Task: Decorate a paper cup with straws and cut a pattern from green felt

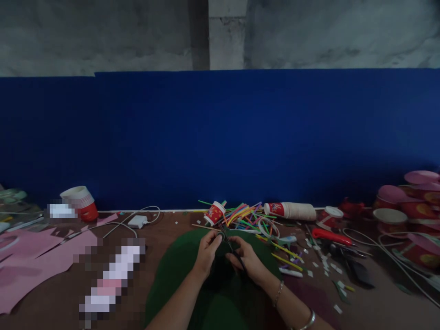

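Both my hands meet over a dark green rounded sheet (180,261) in front of me. My right hand (249,260), with bracelets on its wrist, is closed around dark-handled scissors (228,242), their blades pointing up and to the left. My left hand (208,251) is closed in a pinch beside the blades, thumb up; a small dark thing shows at its fingertips, too small to name. Just beyond the hands lie a tipped red paper cup (215,213) and a heap of coloured pipe cleaners or sticks (242,216).
Stacked paper cups (297,211) lie at the back, near a red-handled tool (332,237) and white scraps (325,263). Pink-topped cups (421,211) crowd the right. Pink sheets (65,256), a charger (137,222) and cables are left. A blue panel (220,137) stands behind.
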Motion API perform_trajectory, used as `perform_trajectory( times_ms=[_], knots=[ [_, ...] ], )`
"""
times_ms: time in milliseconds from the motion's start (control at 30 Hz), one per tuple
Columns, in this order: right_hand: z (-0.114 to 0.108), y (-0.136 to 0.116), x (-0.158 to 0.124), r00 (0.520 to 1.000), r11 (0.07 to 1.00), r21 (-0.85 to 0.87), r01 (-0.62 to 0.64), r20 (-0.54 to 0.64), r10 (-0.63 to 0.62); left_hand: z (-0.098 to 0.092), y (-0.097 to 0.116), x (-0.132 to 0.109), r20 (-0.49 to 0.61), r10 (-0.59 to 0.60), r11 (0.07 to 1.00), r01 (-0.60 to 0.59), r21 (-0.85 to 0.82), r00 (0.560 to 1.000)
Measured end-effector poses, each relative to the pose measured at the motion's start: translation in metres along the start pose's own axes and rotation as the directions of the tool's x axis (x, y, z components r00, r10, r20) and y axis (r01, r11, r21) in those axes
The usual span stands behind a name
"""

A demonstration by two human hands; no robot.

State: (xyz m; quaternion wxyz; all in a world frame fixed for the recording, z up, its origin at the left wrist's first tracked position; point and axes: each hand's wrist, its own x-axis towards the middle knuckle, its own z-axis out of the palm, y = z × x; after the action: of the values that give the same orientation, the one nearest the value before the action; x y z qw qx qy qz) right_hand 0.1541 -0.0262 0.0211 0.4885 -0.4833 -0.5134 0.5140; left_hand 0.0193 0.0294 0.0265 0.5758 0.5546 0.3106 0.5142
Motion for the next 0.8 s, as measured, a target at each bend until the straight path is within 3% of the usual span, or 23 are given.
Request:
perform_trajectory(
  times_ms=[467, 800],
  knots=[
    [-0.01, -0.004, -0.002, 0.992, 0.996, -0.085, -0.011, 0.127, 0.022, -0.008, 0.008, 0.005, 0.059, -0.044, 0.998, 0.041, 0.044, 0.997],
    [-0.01, 0.0, 0.0, 0.99, 0.996, -0.076, -0.04, 0.128, 0.05, -0.008, 0.005, 0.005, 0.063, -0.071, 0.997, 0.068, 0.047, 0.995]
  ],
)
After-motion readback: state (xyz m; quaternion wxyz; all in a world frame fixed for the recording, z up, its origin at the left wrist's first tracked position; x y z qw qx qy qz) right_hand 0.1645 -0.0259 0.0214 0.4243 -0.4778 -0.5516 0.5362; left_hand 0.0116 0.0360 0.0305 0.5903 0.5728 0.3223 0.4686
